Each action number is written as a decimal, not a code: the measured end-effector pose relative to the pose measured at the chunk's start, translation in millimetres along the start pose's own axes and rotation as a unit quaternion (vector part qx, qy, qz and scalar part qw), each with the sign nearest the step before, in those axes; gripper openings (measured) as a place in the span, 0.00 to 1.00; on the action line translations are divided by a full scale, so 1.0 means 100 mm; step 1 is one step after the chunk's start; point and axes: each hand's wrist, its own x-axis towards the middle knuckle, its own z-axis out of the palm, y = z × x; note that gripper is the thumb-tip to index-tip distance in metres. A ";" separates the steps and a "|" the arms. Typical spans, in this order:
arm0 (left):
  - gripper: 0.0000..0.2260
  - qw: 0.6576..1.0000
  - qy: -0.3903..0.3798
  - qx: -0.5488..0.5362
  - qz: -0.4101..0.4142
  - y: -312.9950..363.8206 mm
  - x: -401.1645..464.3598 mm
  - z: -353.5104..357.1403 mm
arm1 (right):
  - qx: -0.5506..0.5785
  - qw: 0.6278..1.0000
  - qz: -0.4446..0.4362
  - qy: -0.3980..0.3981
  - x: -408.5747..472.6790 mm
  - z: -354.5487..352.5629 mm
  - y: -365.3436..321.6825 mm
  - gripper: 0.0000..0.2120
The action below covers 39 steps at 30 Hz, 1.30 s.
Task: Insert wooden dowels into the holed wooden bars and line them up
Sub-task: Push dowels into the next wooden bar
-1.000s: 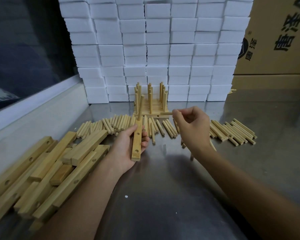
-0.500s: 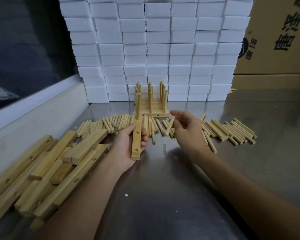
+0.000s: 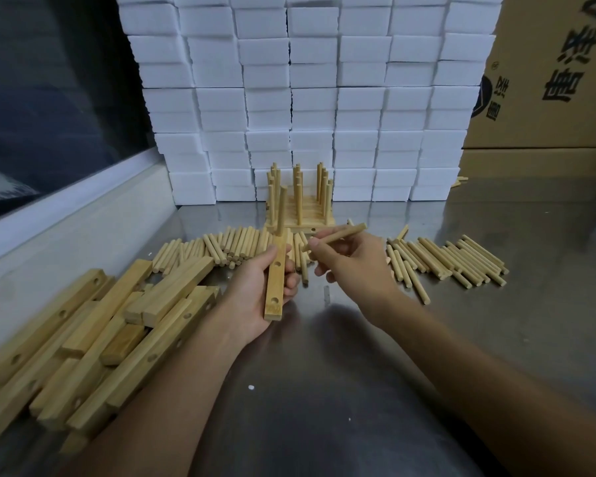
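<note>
Under left hand (image 3: 255,297): bar (image 3: 276,284) partly hidden.

Steel tabletop (image 3: 324,390), shiny, grey, smeared reflections. One small white speck (image 3: 251,386) on it, near centre. White foam blocks (image 3: 300,98) stacked in even rows at the back, wall-like, standing on the tabletop. Brown cardboard box (image 3: 547,74) at far right, black printed characters on its face, just beside the foam stack. Pale ledge (image 3: 73,208) along the left edge; dark pane (image 3: 49,91) above it.
</note>
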 end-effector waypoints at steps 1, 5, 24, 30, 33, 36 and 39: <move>0.15 1.000 -0.003 0.002 0.001 0.00 0.00 0.00 | 0.016 1.000 0.013 -0.012 0.00 0.01 -0.02 0.02; 0.17 1.000 -0.017 0.008 0.004 0.00 0.00 0.01 | 0.091 0.989 0.081 -0.085 -0.02 0.03 -0.08 0.11; 0.17 0.999 -0.034 0.023 0.003 -0.04 0.05 -0.05 | -0.190 0.972 -0.079 -0.113 -0.03 0.09 -0.05 0.09; 0.15 1.000 0.006 0.017 0.006 -0.05 0.05 -0.01 | -0.247 0.953 -0.153 -0.089 -0.01 0.17 -0.04 0.08; 0.15 0.999 0.031 0.017 -0.001 -0.05 0.05 -0.01 | -0.213 0.962 -0.157 -0.066 -0.02 0.21 0.00 0.08; 0.17 0.999 0.046 0.026 -0.012 -0.04 0.05 -0.01 | -0.214 0.960 -0.177 -0.037 -0.04 0.24 0.05 0.11; 0.18 0.997 0.061 0.045 -0.008 -0.03 0.03 0.03 | -0.182 0.969 -0.170 -0.002 -0.05 0.27 0.11 0.15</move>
